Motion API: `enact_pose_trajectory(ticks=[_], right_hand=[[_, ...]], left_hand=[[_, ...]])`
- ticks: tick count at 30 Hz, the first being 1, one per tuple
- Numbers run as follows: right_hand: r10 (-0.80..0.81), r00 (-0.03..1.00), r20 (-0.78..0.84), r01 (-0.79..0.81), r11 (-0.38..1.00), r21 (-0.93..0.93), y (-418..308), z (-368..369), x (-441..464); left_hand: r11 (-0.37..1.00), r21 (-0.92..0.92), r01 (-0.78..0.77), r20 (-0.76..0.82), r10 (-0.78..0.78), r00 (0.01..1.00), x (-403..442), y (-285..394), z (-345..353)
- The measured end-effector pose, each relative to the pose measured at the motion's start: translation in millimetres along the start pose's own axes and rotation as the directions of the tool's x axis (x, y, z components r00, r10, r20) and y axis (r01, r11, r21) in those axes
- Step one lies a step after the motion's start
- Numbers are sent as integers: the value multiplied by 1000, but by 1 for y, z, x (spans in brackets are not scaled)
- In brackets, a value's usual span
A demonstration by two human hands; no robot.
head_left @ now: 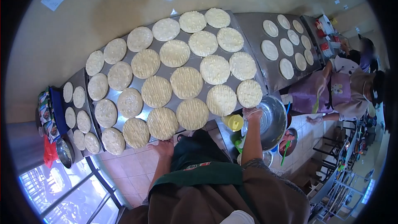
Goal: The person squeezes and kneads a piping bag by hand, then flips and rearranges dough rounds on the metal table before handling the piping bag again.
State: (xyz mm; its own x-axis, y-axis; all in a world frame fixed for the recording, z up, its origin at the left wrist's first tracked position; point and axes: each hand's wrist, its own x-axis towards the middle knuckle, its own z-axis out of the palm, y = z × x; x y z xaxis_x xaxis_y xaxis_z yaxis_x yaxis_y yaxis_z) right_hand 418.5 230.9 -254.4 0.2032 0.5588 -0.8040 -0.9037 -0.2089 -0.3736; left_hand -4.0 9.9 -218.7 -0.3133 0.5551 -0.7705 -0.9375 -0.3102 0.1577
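Rows of flat round dough pieces cover the metal table in front of me, several with a ridged pale spread on top. My left hand rests at the table's front edge, below a ridged round, its fingers stretched toward the left. On the right, my right hand, in a clear plastic glove, is at the left rim of a large metal bowl. Its fingers look bunched together, and whatever they hold is hidden. A yellow container stands just left of that hand.
A second metal table at right carries smaller rounds; another at far left does too. A co-worker in a purple apron stands at right, near a bowl with a green-handled tool. A metal pan sits at lower left.
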Motion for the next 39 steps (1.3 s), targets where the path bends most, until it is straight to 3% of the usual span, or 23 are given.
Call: enact_pose_trajectory(ticks=[3, 7, 12, 14, 20, 24, 28, 34, 35, 39], right_hand=[[-61, 996, 59, 61, 998, 0, 1, 6, 18], [-29, 999, -34, 28, 999, -42, -8, 36, -16], [-132, 990, 59, 135, 989, -53, -29, -17, 68], [-98, 995, -9, 97, 993, -62, -19, 12, 38], [-146, 989, -12, 142, 979, -145, -21, 23, 21], [-110, 993, -47, 97, 971, -217, -21, 30, 8], [-74, 991, -111, 39, 956, -289, -33, 37, -12], [-33, 965, -261, -81, 906, -415, -61, 55, -55], [-53, 959, -278, -79, 893, -443, -70, 54, -55], [-442, 897, -21, 337, 713, -615, -100, 45, -19]], left_hand=[[999, 22, 32, 41, -33, 999, -6, -1, 6], [998, 51, 47, 87, -51, 995, -6, 0, 1], [996, 72, 60, 136, -70, 988, -7, 1, 0], [995, 83, 53, 166, -66, 984, -9, 1, -2], [993, 93, 68, 269, -90, 959, -11, 3, -6], [998, 37, 58, 180, -63, 982, -12, 3, -17], [991, 108, 77, -57, -71, 996, -29, 17, -14], [953, 61, -298, -215, 304, 928, -43, 61, -7], [951, 45, -306, -204, 308, 929, -45, 69, -6], [962, -36, -270, -188, 259, 947, -52, 90, -4]])
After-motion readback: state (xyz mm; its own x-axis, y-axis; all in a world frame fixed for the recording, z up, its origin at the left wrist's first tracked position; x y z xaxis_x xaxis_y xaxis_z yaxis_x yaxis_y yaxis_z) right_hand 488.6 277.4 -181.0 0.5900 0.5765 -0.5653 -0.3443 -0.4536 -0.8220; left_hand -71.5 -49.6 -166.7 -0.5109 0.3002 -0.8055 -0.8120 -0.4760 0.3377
